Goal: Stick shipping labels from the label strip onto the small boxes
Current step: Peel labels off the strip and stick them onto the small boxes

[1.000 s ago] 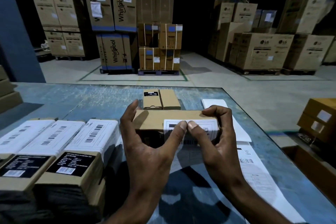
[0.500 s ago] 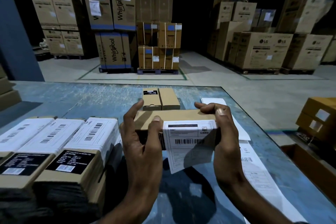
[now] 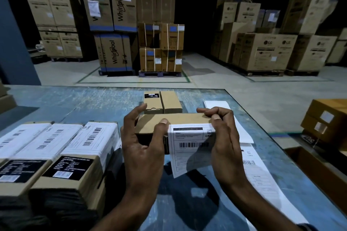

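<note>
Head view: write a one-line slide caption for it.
Both hands, left hand and right hand, hold a small box above the table, its shipping label half stuck and hanging down.

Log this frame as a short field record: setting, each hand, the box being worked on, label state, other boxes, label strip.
setting: warehouse, blue table
left hand: grips held box, thumb on top edge
right hand: grips box's right end, over label
label: top edge on box, lower part hanging free
labelled boxes: row at left
unlabelled boxes: two, behind held box
label strip: flat on table, at right
</note>
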Available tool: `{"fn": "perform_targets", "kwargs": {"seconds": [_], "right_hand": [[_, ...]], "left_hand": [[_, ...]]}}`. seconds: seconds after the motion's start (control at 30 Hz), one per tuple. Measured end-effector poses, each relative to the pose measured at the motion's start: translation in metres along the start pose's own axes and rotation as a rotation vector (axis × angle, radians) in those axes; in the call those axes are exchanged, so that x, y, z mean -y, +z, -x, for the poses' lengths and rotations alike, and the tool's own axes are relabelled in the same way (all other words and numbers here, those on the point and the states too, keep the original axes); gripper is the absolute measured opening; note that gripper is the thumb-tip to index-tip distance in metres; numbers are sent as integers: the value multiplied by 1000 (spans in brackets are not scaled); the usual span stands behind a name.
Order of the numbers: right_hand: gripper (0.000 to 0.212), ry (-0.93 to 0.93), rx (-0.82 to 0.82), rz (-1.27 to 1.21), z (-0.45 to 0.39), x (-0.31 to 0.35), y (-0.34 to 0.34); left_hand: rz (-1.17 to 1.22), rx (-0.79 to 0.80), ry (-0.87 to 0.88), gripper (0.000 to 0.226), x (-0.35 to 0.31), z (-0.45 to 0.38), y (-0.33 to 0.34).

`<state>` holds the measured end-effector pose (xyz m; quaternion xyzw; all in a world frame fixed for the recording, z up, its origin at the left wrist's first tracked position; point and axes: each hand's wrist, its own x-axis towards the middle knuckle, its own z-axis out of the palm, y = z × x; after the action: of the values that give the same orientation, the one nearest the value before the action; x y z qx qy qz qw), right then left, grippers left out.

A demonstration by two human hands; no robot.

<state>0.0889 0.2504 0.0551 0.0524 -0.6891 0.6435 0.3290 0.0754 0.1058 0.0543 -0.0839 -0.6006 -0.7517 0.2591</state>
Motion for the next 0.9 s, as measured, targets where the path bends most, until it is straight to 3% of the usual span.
{"fn": "perform_targets", "kwargs": {"seconds": [0.13, 0.37, 0.47, 0.57, 0.73, 0.8, 0.9], "right_hand": [[36, 110, -14, -81, -3, -5, 0], [37, -17, 33, 26, 8, 3, 4], [30, -3, 12, 42, 6, 3, 3], [5, 50, 21, 18, 4, 5, 3], [31, 247, -35, -79, 0, 5, 1], [41, 289, -17, -148, -1, 7, 0], [40, 192, 58, -115, 3, 7, 3]], "left_hand": [[-28, 12, -40, 45, 2, 1, -2], [-195, 37, 42, 89, 1, -2, -4], [-108, 52, 32, 79, 1, -4, -4], [-62, 20, 35, 61, 0, -7, -5], [-57, 35, -7, 39, 4, -8, -4], [-31, 36, -56, 44, 6, -7, -3], [-60, 30, -41, 56, 7, -8, -4]]}}
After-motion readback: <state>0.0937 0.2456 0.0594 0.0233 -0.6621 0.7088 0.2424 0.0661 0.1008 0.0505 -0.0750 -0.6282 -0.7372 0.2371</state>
